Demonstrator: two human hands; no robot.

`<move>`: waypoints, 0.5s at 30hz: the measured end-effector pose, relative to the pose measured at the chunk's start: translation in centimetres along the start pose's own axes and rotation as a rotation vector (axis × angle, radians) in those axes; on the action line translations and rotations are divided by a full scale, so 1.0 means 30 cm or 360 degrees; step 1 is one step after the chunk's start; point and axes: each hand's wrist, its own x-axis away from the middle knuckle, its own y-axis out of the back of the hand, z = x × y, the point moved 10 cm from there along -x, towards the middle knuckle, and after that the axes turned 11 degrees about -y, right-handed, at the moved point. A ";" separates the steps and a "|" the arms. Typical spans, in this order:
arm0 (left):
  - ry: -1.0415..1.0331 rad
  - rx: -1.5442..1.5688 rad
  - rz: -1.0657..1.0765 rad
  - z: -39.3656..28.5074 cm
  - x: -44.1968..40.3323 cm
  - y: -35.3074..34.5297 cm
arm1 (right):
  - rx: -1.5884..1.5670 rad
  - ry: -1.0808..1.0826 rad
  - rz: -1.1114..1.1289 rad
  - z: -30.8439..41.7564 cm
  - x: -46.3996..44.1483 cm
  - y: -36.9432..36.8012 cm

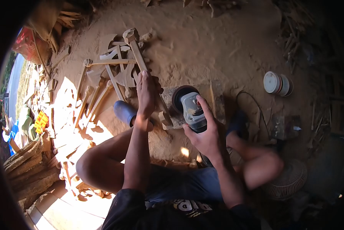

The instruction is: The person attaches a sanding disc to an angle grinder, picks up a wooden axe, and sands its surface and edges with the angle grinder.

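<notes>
Left hand (pixel 147 92) gripping a slanted stick (pixel 139 56), right hand (pixel 208 134) wrapped round a grinder (pixel 193 109) near the stick's lower end, wood pile (pixel 124 78) beyond on dirt floor (pixel 241 50).

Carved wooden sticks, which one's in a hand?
The knob-ended stick gripped in the left hand, beside the angle grinder; the other sticks lie unheld.

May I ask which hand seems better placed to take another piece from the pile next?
Probably the left hand: it is nearer the pile, though it must first put down the wooden piece it holds. The right hand grips the power tool, farther away.
</notes>
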 end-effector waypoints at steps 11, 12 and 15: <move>0.0196 -0.0755 0.0775 -0.081 0.240 -0.090 | -0.0247 -0.0230 -0.0442 -0.127 0.015 0.343; 0.0230 -0.0882 0.0737 -0.127 0.255 -0.105 | -0.0275 -0.0194 -0.0483 -0.119 0.023 0.369; -0.0200 -0.1259 0.1151 -0.181 0.209 -0.108 | -0.0345 -0.0166 -0.0560 -0.123 0.037 0.423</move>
